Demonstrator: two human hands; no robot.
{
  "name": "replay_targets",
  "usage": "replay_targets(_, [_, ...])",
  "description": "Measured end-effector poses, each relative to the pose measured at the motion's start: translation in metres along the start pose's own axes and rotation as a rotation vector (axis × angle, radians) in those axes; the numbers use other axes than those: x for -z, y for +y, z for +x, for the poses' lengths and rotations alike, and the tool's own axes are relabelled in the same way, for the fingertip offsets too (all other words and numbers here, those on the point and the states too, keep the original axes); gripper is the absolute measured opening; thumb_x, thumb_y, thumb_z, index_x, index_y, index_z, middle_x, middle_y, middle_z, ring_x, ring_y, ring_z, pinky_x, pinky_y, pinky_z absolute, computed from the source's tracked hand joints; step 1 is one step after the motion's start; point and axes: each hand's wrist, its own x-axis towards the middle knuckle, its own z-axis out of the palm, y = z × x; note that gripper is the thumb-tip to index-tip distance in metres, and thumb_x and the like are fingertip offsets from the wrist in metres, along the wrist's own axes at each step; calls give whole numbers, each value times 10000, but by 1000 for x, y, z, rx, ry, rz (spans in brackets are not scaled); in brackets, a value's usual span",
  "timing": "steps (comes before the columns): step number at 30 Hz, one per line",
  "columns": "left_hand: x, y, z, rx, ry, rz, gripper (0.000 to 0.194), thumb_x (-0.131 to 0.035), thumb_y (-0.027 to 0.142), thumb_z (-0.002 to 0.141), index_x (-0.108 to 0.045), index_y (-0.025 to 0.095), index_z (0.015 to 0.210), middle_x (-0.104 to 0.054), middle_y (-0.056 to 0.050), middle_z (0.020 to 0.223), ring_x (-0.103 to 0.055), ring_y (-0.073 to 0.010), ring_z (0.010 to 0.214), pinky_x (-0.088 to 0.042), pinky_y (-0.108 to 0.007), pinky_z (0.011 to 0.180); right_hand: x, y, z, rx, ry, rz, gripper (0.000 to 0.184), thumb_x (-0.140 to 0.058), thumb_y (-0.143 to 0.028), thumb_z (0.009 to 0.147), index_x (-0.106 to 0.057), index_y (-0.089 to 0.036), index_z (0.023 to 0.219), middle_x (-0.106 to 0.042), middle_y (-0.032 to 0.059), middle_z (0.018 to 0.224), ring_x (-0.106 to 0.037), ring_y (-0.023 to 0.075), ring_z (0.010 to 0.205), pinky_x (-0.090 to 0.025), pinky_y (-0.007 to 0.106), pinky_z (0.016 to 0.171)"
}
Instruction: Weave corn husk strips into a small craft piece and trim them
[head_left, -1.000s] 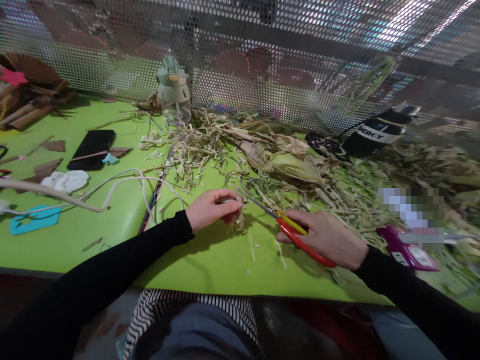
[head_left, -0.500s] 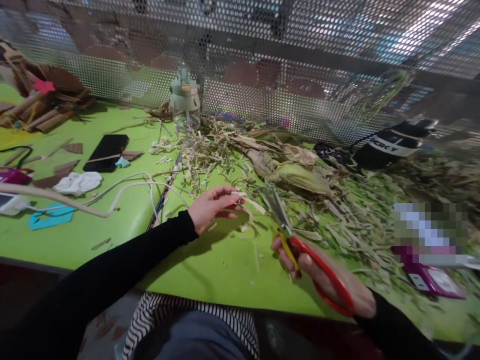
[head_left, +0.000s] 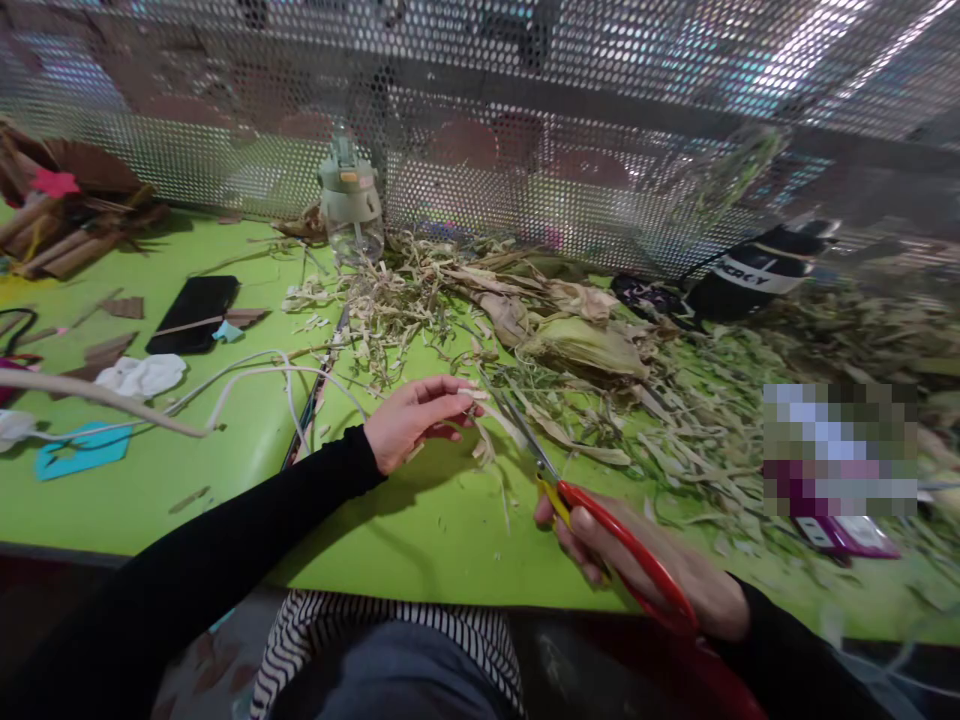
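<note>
My left hand (head_left: 420, 415) pinches a pale strip of dried corn husk (head_left: 501, 418) between thumb and fingers, its free end pointing right. Wrapped round the handles of red and yellow scissors (head_left: 551, 470) is my right hand (head_left: 626, 550). The scissor blades are parted and point up and left, close to the strip's free end; whether they touch it I cannot tell. Below the left fingers a curled husk scrap (head_left: 486, 448) hangs or lies. Beyond both hands lies a larger greenish corn husk (head_left: 589, 348) among dry leaves.
Cut husk shreds (head_left: 397, 300) cover the back of the green table (head_left: 225, 510), with more heaped at right. A clear bottle (head_left: 352, 205) stands by the perforated metal screen (head_left: 465, 140). At left lie a black phone (head_left: 195, 313), white cable (head_left: 247, 368) and blue card (head_left: 82, 450). A black cylinder (head_left: 754, 275) lies at right.
The scissors have moved left and turned, bringing their parted blades near the strip in my left hand. The view has shifted slightly to the right.
</note>
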Motion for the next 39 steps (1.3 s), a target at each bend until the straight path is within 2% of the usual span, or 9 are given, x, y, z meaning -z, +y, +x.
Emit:
replay_targets(7, [2,-6,2,-71,-99,183,194,-720,210,716,-654,121,875,-687,-31,794,-615,-87,682,-470,-214,633,1,-7,2,4,-94,37,514,-340,-692,851,-471,-195,830,-488,-17,627,-493,99,513,-464,250,507])
replay_targets(14, [-5,-4,0,-82,-85,149,169,-735,150,689,-607,112,792,-659,-7,746,-593,-67,650,-465,-213,636,2,-6,3,35,-124,53,513,-318,-674,866,-488,-190,897,-505,-4,644,-490,107,520,-462,268,528])
replay_targets(21, [-1,-6,2,-88,-140,178,167,-740,163,692,-607,111,779,-657,-10,726,-586,-66,634,-467,-222,648,-2,-19,-3,3,28,6,473,-343,-641,874,-485,-200,781,-465,-26,557,-436,101,479,-384,254,472])
replay_targets(27, [-1,-8,3,-63,-148,172,210,-774,199,666,-618,112,777,-663,-12,740,-586,-63,625,-472,-227,659,5,-3,3,43,-88,-80,539,-335,-728,820,-420,-202,735,-438,-41,559,-425,80,437,-354,213,391])
replay_targets(33, [-1,-8,3,-53,-153,161,241,-795,233,643,-623,116,764,-666,-12,740,-589,-66,633,-474,-227,659,3,5,8,-37,-77,-67,582,-337,-783,774,-364,-208,690,-403,-52,547,-412,62,372,-361,201,341])
replay_targets(36, [-1,-8,3,-64,-154,153,234,-789,238,654,-624,116,767,-673,-19,738,-595,-71,638,-475,-228,659,4,6,7,4,-69,-34,596,-330,-778,782,-439,-193,750,-434,-37,576,-440,72,407,-389,210,369])
replay_targets(39, [0,-9,3,-70,-154,147,219,-782,228,663,-623,118,766,-674,-19,731,-594,-71,631,-476,-228,654,7,8,7,65,-93,-6,649,-286,-766,807,-516,-171,928,-480,-11,629,-483,97,486,-447,243,457])
